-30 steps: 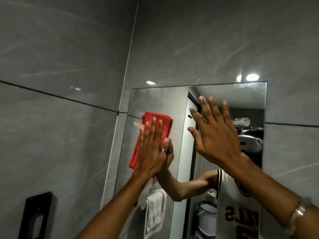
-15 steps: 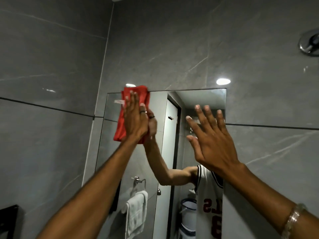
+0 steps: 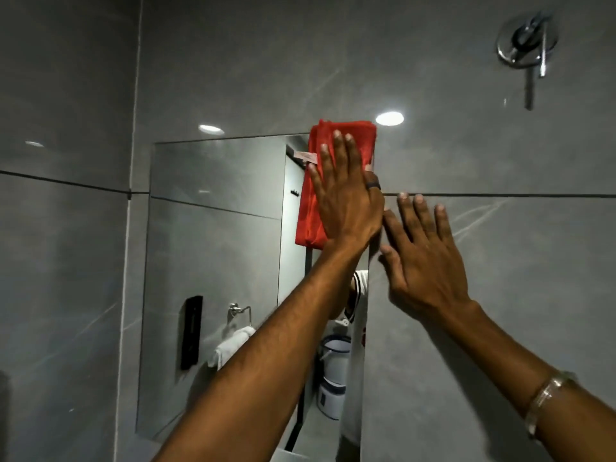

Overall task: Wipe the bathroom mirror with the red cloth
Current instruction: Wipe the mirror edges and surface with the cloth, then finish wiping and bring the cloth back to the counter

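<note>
The left hand (image 3: 346, 198), fingers flat, presses the soft, limp folded red cloth (image 3: 328, 181) against the mirror (image 3: 216, 245)'s top corner, while the right hand (image 3: 423, 258) rests spread, empty, on the wall beside it.

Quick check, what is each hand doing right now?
Left hand: open, flat, pressing the red cloth at the mirror top right corner.
Right hand: open, empty, on the wall.

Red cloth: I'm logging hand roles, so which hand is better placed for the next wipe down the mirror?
Left. The left hand already presses the red cloth flat at the mirror's top right corner; the right hand is empty, spread over the tiled wall beside it.
</note>
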